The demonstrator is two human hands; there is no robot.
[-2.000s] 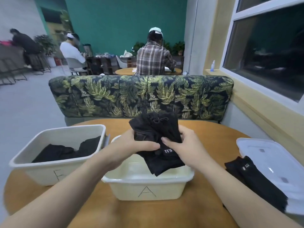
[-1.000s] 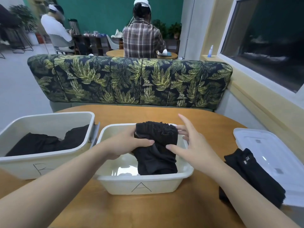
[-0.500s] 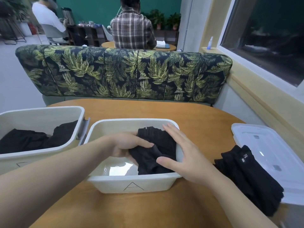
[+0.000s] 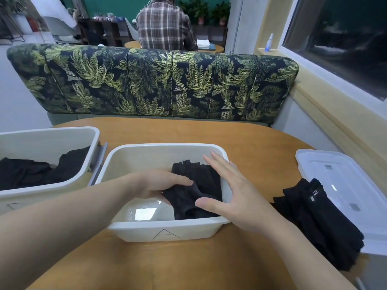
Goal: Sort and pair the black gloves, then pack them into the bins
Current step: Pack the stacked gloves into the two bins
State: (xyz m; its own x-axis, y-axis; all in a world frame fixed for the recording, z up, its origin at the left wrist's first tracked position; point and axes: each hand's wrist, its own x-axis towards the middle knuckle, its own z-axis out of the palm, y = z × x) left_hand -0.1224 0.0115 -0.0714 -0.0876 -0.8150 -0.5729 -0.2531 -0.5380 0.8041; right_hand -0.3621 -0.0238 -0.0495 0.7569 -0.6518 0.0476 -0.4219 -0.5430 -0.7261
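Note:
A folded pair of black gloves (image 4: 199, 193) lies in the right half of the white bin marked A (image 4: 165, 231). My left hand (image 4: 159, 185) reaches into that bin and grips the gloves' left edge, thumb on top. Just right of them, my right hand (image 4: 232, 195) hovers flat over the bin's right rim with fingers straight and spread, holding nothing. More black gloves (image 4: 29, 170) fill a second white bin (image 4: 48, 185) at the left. Another pile of black gloves (image 4: 314, 222) rests on the table at the right, partly on a lid.
A clear plastic lid (image 4: 345, 185) lies at the table's right edge. The round wooden table (image 4: 209, 266) meets a leaf-patterned sofa back (image 4: 150, 82) at its far side. A window ledge runs along the right. People sit at tables beyond the sofa.
The glove pair went down from above the bin into bin A. My right hand let go and opened flat; my left hand stayed on the gloves. The camera tilted down.

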